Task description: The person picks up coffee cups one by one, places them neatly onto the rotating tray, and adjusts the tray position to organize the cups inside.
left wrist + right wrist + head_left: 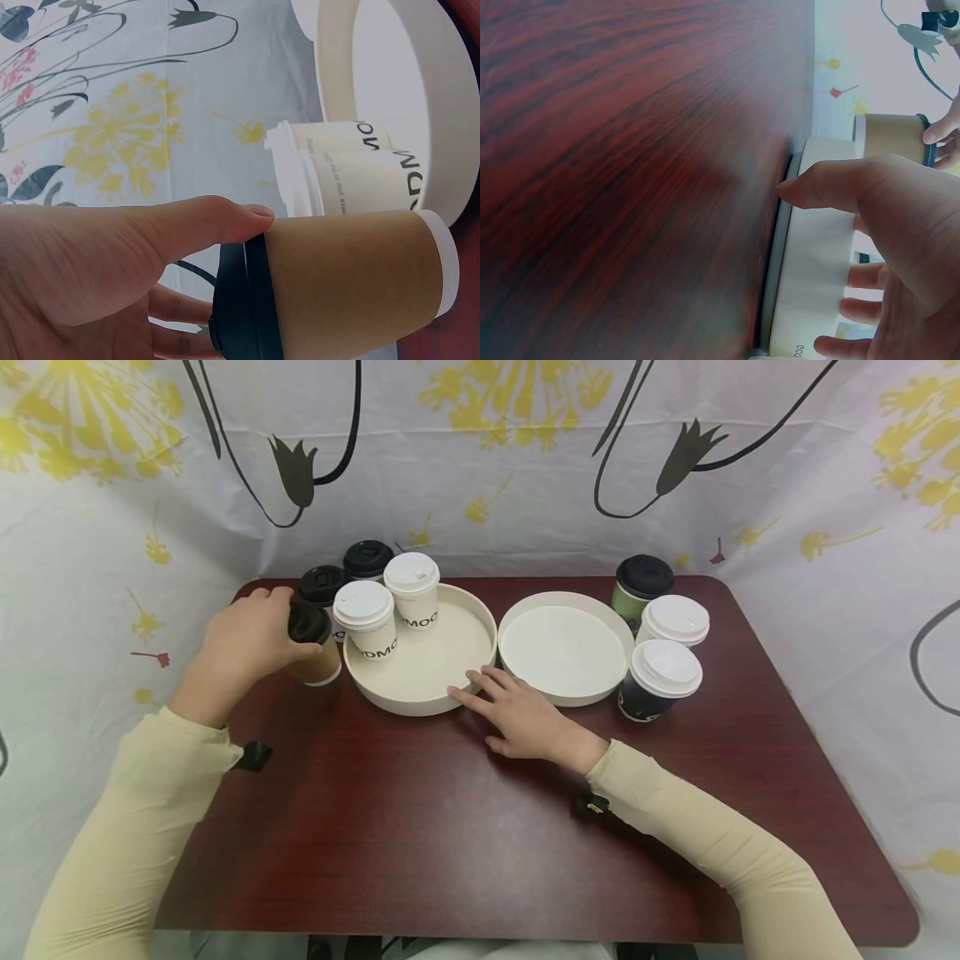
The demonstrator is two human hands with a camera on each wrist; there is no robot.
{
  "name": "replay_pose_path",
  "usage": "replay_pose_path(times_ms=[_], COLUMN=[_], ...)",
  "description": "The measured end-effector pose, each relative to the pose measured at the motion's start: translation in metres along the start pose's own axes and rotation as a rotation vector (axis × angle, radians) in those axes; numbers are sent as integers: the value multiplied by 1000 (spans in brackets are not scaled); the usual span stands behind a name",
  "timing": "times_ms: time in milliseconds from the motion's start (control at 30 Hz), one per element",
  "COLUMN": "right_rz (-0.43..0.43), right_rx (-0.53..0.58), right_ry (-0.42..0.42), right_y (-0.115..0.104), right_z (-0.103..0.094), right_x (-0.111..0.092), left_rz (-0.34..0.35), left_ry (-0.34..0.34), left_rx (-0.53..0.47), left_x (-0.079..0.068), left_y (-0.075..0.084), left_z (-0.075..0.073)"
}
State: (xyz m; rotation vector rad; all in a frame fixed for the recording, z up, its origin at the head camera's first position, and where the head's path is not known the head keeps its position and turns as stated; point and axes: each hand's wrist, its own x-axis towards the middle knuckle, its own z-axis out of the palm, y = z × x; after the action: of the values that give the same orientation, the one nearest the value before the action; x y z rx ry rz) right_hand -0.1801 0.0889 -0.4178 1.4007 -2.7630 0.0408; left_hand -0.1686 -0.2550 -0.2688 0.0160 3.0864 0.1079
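My left hand [251,631] grips a brown paper coffee cup [321,664] around its black lid, left of the left round tray. In the left wrist view, the thumb lies along the lid edge of this coffee cup [352,281]. Two white-lidded cups [375,642] [417,607] stand inside the left tray [442,675], on its left side. My right hand [525,714] touches that tray's front right edge with fingers spread. The right wrist view shows the thumb low against the tray's wall [814,255] and the other fingers by its rim.
Two black-lidded cups [324,585] [367,558] stand behind the left tray's left side. A second round cream tray [566,643] adjoins it on the right. Past that are a green black-lidded cup [628,603], a white-lidded cup [677,618] and a dark white-lidded cup [647,697]. Patterned cloth hangs behind the table.
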Motion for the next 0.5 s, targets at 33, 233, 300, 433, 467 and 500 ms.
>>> replay_pose_path(times_ms=[33,233,300,433,467,500], right_rz=[0,-6,-8,-10,-10,-10], right_rx=[1,8,5,0,-1,-2], right_ry=[0,13,19,22,22,22], right_y=[0,0,0,0,0,0], right_z=[0,0,0,0,0,0], right_x=[0,0,0,0,0,0], left_rz=[2,12,16,28,31,34], left_ry=[6,33,41,49,51,53], left_rx=[2,20,24,27,29,32], left_x=[-1,-6,-7,-9,-10,-10], left_y=[2,11,15,22,24,26], left_z=[-1,-4,-4,-5,-4,-4])
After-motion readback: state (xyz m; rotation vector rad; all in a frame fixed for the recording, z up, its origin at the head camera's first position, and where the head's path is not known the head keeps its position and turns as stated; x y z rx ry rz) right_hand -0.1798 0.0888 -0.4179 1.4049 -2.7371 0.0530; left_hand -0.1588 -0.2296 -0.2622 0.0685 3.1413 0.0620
